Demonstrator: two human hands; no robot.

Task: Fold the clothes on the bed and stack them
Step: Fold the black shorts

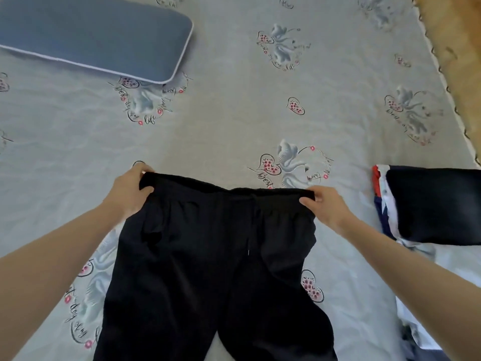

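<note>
Black drawstring trousers (216,269) lie spread on the bed in front of me, waistband away from me and both legs running off the bottom edge of the view. My left hand (131,190) pinches the left corner of the waistband. My right hand (326,204) pinches the right corner. A folded dark navy garment (437,204) lies at the right on top of a red, white and blue piece (382,201).
The bed sheet (234,105) is pale grey with swan and heart prints. A blue pillow (91,35) lies at the far left. More light cloth (413,321) is bunched at the near right. The bed's scalloped edge and a tan floor (458,48) run along the far right.
</note>
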